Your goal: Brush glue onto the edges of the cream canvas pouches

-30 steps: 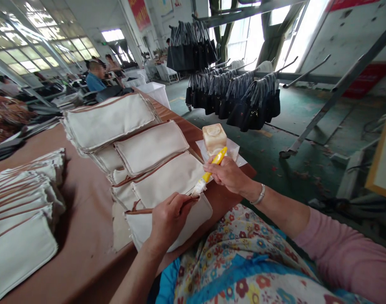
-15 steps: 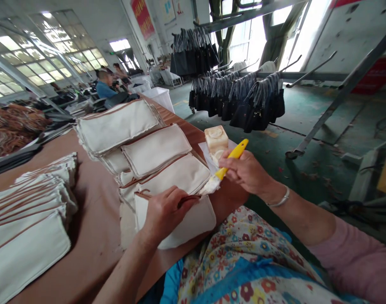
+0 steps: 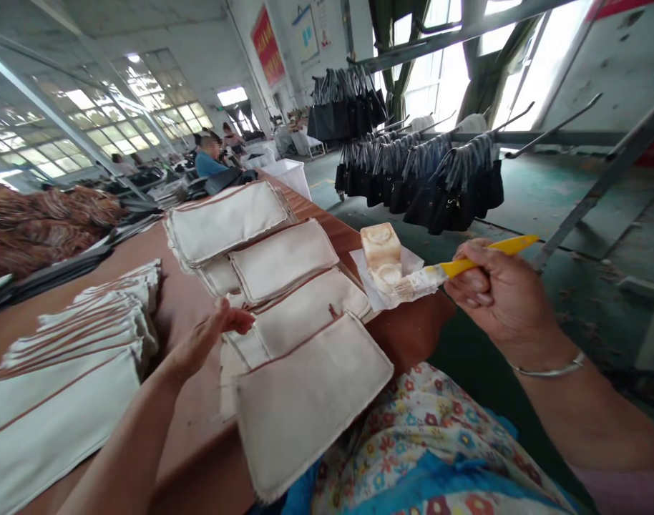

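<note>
In the head view, my right hand (image 3: 493, 286) is closed around the yellow handle of a brush (image 3: 459, 267). Its bristles, coated in whitish paste, lie by the mouth of a stained cream-coloured container (image 3: 381, 247) tipped on its side on a white sheet (image 3: 367, 275). My left hand (image 3: 212, 332) is open, with its fingers extended beside the layered pieces and nothing seen in it. A white fabric panel (image 3: 316, 400) lies in front of me, overhanging the table's near edge. Beyond it are overlapping white stitched pieces with brown edging (image 3: 284, 261).
More white pieces (image 3: 91, 379) are fanned out on the brown table (image 3: 192, 400) at left. Brown bundles (image 3: 48, 229) lie farther back. Black bags (image 3: 428, 186) hang from a metal rack across the aisle. A person in blue (image 3: 209, 161) sits in the distance.
My left hand has let go of the near piece and moved left. My right hand has swung the brush right, its bristles now by the container. The near panel now lies spread flat.
</note>
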`<action>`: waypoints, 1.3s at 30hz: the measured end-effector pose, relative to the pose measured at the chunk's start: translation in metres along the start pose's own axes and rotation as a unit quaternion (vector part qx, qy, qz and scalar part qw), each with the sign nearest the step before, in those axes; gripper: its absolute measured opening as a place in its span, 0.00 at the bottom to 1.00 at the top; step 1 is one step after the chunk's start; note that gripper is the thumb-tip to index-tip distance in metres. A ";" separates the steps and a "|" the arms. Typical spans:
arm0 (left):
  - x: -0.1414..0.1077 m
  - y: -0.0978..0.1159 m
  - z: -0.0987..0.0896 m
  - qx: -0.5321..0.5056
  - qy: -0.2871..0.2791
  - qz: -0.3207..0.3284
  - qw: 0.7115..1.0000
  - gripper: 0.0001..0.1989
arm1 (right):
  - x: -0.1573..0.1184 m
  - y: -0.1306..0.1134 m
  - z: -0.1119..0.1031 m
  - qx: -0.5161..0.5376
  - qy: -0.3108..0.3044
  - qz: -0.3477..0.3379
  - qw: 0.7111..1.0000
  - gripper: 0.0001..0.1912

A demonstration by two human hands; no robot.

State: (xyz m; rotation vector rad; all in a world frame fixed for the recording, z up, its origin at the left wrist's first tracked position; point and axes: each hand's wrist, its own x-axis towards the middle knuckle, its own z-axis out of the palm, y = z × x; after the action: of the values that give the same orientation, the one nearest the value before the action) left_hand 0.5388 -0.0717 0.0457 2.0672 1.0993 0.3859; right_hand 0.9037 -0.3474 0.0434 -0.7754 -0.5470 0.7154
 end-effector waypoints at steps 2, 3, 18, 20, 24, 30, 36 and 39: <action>0.001 -0.028 0.016 0.054 0.045 -0.039 0.997 0.32 | 0.000 0.012 -0.004 0.011 0.004 0.022 1.000 0.11; 0.000 -0.035 0.030 0.092 0.048 -0.037 0.994 0.29 | 0.001 0.018 -0.004 0.016 0.007 0.032 0.999 0.11; -0.041 -0.008 0.179 0.399 0.158 0.272 0.861 0.07 | -0.007 0.039 -0.003 0.018 0.020 0.069 0.997 0.11; -0.064 -0.009 0.172 0.379 0.214 0.331 0.837 0.05 | -0.005 0.035 -0.006 0.016 0.010 0.058 0.998 0.11; -0.083 -0.009 0.165 0.363 0.262 0.313 0.838 0.04 | -0.003 0.035 -0.006 0.028 0.003 0.053 0.998 0.12; -0.050 -0.004 0.168 0.360 0.185 0.181 0.896 0.08 | -0.009 0.043 -0.003 0.025 0.000 0.066 0.997 0.10; -0.001 0.001 0.180 0.256 0.092 -0.003 0.962 0.17 | -0.010 0.050 -0.008 0.018 0.017 0.070 0.997 0.10; 0.022 0.001 0.186 0.198 0.054 -0.050 0.977 0.19 | -0.008 0.057 -0.003 0.014 0.024 0.072 0.997 0.11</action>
State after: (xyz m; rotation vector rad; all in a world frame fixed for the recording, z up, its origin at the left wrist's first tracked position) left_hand 0.6574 -0.1429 -0.0809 2.3428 1.4329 0.2468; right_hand 0.8797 -0.3265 -0.0043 -0.8100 -0.4404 0.8333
